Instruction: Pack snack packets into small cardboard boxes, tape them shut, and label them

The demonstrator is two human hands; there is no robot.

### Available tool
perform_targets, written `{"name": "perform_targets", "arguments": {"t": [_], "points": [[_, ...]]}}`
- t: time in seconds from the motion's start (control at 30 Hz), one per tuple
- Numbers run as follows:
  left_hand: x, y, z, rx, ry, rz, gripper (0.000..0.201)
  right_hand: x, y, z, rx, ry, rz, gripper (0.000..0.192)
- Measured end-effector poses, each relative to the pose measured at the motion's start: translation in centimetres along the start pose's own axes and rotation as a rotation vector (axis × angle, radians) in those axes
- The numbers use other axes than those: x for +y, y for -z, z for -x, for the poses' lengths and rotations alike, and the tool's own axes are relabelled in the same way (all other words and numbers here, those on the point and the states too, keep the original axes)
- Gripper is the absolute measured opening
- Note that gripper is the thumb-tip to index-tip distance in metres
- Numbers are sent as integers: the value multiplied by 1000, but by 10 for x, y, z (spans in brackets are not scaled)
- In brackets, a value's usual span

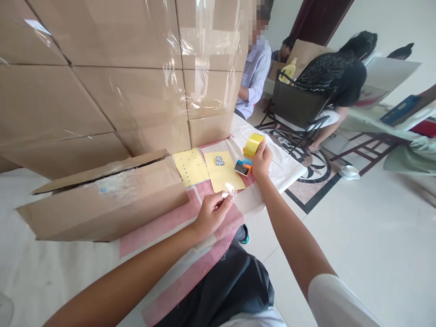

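Note:
My right hand [262,161] grips a tape dispenser [247,164] with a yellow roll of tape [252,145] and an orange and blue frame. Between the thumb and fingers of my left hand [213,213] is a small clear piece of tape [230,190]. Beneath and beyond both hands lies a yellow sheet [223,170] with a small blue-and-white drawing or sticker [220,161] on it. Beside it is another yellow sheet [190,167] with blue dots and a wavy edge. Left of my left hand rests a cardboard box [112,200] with its long top edge gaping.
Stacked cardboard boxes [129,86], wrapped in clear film, rise behind the work surface. A red-and-white cloth [156,227] covers part of it. One person [254,72] is beyond the stack; another sits on a folding chair [299,104]. A white bowl [349,172] is on the floor.

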State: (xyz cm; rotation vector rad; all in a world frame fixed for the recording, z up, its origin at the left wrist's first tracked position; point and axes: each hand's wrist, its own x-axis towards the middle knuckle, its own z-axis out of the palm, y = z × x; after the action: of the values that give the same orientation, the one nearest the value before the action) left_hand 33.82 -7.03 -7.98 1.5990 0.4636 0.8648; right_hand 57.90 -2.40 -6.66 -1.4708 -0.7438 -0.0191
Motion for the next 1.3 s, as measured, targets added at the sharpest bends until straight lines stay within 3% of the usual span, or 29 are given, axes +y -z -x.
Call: {"name": "perform_targets", "arguments": {"t": [0.13, 0.2, 0.3, 0.33, 0.37, 0.47, 0.53, 0.6, 0.67, 0.73, 0.8, 0.87, 0.93, 1.0, 1.07, 1.13, 1.2, 1.3], "points": [[15, 8, -2, 69, -77, -73, 45, 16, 6, 2, -154, -26, 127, 54], [24, 16, 3, 96, -129, -109, 43, 13, 20, 5, -154, -56, 224, 48], [34, 28, 20, 166, -202, -177, 41, -15, 45, 19, -33, -19, 319, 40], [36, 32, 27, 191, -233, -208, 40, -31, 50, 27, -59, 7, 300, 43], [38, 35, 33, 212, -265, -240, 39, -50, 53, 35, -177, 25, 254, 43], [44, 41, 49, 254, -372, -351, 36, -115, 47, 61, -848, 44, -2, 38], [50, 44, 54, 281, -428, -445, 34, -151, 32, 74, -1176, 79, -78, 31], [56, 47, 57, 324, -446, -531, 32, -174, 12, 81, -1376, 120, -108, 20], [62, 50, 59, 421, -376, -534, 31, -188, -10, 82, -1481, 160, -135, 18], [68, 55, 58, 577, -200, -413, 31, -198, -31, 80, -1529, 210, -142, 23], [74, 60, 58, 676, 43, -198, 34, -208, -52, 77, -1495, 275, -119, 22], [77, 67, 60, 636, 253, -22, 39, -219, -71, 73, -1389, 349, -95, 21], [79, 74, 67, 588, 328, -28, 38, -230, -90, 71, -1315, 403, -72, 21], [79, 84, 76, 681, 238, -259, 32, -237, -107, 71, -1364, 416, -52, 22], [80, 96, 85, 847, 6, -627, 21, -239, -123, 74, -1460, 392, -38, 21], [83, 111, 88, 928, -275, -1014, 7, -238, -137, 78, -1516, 386, -13, 20], [87, 125, 85, 875, -456, -1323, 19, -234, -149, 84, -1536, 420, 36, 19], [86, 139, 76, 687, -421, -1522, 37, -225, -159, 91, -1535, 493, 123, 14]]}}
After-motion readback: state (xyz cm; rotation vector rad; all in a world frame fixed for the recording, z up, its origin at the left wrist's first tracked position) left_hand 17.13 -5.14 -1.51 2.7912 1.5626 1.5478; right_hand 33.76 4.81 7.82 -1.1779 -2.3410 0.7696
